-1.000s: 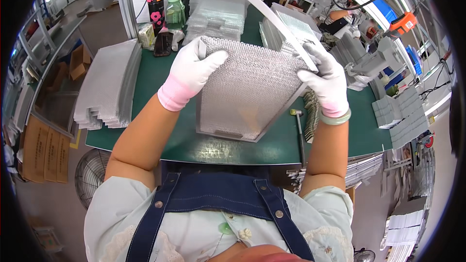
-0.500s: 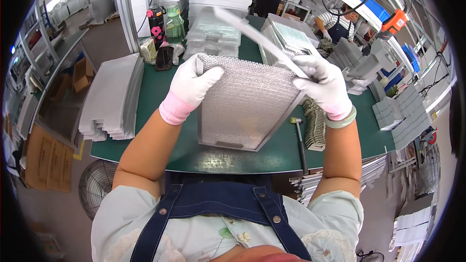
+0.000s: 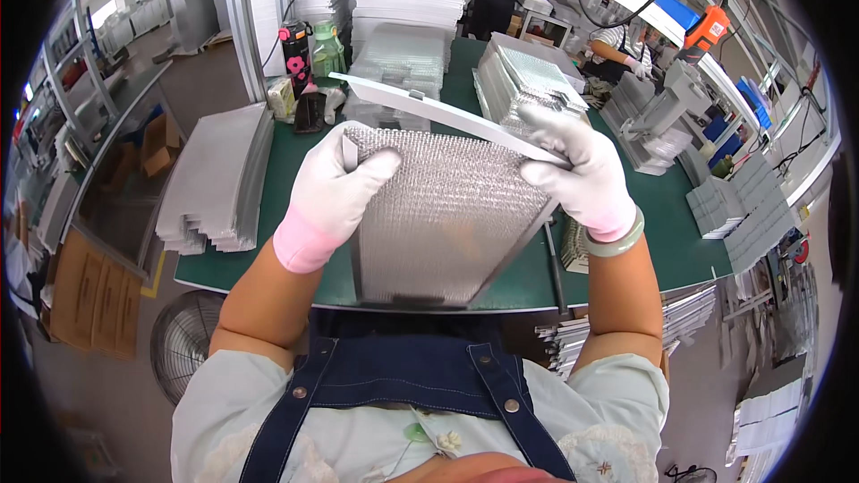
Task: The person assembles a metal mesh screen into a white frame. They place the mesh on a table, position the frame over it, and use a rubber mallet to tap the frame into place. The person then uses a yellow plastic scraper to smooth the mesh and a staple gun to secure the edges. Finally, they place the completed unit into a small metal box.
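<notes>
A silver metal mesh filter panel [image 3: 447, 215], rimmed by a thin metal frame along its sides and bottom, is held tilted over the green table. My left hand [image 3: 327, 183], in a white glove with a pink cuff, grips its upper left corner, thumb on the mesh. At the upper right corner, my gloved right hand [image 3: 582, 165] pinches the panel where a pale metal frame strip [image 3: 420, 107] meets it; its index finger is raised and blurred. The strip slants up to the left, its far end apart from the panel's top edge and beyond my left hand.
Flat silver sheets [image 3: 215, 174] are stacked at left, mesh panels [image 3: 528, 76] at back right. A hammer handle [image 3: 555, 273] and small metal pieces [image 3: 574, 249] lie right of the panel. Bottles [image 3: 327, 52] stand behind; an orange tool [image 3: 707, 34] hangs at upper right. Another person works beyond.
The strip's free end has swung down and left, closer to the panel's top edge. The panel's lower edge has come nearer me, and the hammer head is now hidden.
</notes>
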`<state>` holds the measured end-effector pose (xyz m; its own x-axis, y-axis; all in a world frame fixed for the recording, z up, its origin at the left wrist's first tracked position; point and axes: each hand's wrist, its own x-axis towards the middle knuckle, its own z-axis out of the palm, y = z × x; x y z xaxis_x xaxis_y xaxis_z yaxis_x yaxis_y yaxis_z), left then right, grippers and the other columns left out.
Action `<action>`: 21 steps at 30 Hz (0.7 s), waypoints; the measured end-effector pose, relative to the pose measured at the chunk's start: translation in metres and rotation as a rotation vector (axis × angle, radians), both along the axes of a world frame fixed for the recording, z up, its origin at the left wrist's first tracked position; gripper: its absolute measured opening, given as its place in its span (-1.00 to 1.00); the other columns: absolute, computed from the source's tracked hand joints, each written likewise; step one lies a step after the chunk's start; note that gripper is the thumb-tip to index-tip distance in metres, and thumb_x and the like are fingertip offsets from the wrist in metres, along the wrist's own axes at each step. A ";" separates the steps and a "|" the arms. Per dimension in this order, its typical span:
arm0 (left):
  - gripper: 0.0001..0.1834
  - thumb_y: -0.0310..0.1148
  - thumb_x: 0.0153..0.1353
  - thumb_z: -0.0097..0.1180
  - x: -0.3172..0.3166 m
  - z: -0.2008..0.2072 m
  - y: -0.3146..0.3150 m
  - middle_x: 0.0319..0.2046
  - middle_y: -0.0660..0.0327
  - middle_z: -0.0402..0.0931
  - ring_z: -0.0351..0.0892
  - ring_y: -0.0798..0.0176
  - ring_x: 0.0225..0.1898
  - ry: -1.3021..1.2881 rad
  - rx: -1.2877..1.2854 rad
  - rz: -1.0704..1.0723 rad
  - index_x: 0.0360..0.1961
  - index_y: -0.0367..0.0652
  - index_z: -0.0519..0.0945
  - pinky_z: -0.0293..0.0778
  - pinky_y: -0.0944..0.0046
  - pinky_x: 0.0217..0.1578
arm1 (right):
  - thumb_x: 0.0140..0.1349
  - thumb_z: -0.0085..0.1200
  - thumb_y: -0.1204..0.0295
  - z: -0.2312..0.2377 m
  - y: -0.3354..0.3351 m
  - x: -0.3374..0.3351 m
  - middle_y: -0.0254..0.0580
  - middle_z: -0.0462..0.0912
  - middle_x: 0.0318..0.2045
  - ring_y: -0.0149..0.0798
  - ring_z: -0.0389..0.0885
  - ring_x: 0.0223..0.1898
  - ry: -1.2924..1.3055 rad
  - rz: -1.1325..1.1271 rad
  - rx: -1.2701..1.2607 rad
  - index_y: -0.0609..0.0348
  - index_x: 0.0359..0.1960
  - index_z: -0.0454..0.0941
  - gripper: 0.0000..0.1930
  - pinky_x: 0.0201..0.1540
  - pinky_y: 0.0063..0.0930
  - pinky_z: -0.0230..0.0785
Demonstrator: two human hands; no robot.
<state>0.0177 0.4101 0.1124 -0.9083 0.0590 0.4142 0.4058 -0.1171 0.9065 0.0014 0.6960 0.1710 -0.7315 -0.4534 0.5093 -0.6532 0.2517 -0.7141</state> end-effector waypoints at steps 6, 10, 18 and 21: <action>-0.78 -0.44 0.34 0.13 0.019 -0.035 0.004 -0.20 0.27 0.60 0.52 0.50 -0.20 -0.069 0.123 -0.096 -0.07 -0.34 0.49 0.46 0.40 -0.10 | 0.16 0.26 0.62 -0.033 -0.001 0.007 -0.22 0.70 -0.11 -0.48 0.61 -0.13 -0.167 0.071 0.023 0.34 0.09 0.58 -0.59 -0.03 -0.59 0.46; -0.77 -0.37 0.35 0.15 0.011 -0.072 0.002 -0.26 0.31 0.58 0.48 0.53 -0.26 -0.177 0.074 -0.081 -0.10 -0.32 0.51 0.44 0.42 -0.16 | 0.15 0.29 0.59 -0.060 -0.002 -0.004 -0.20 0.70 -0.12 -0.47 0.63 -0.13 -0.234 0.041 0.093 0.34 0.07 0.59 -0.59 -0.02 -0.58 0.48; -0.74 -0.30 0.35 0.17 -0.009 -0.102 0.006 -0.35 0.35 0.52 0.40 0.54 -0.31 -0.153 0.039 -0.063 -0.14 -0.32 0.50 0.40 0.45 -0.25 | 0.12 0.26 0.60 -0.069 0.001 -0.030 -0.23 0.71 -0.17 -0.47 0.64 -0.19 -0.315 0.058 0.199 0.36 0.04 0.60 -0.60 -0.06 -0.57 0.51; -0.71 -0.30 0.35 0.17 -0.027 -0.107 0.012 -0.30 0.31 0.56 0.46 0.52 -0.26 -0.195 -0.003 -0.080 -0.10 -0.34 0.50 0.43 0.43 -0.20 | 0.12 0.27 0.62 -0.077 0.010 -0.040 -0.25 0.71 -0.17 -0.49 0.63 -0.19 -0.405 0.045 0.155 0.35 0.03 0.59 -0.61 -0.06 -0.57 0.50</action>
<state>-0.0088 0.4225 0.0054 -0.9637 0.1349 0.2303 0.2117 -0.1390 0.9674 -0.0388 0.7061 0.0944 -0.8360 -0.5378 0.1086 -0.3406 0.3536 -0.8712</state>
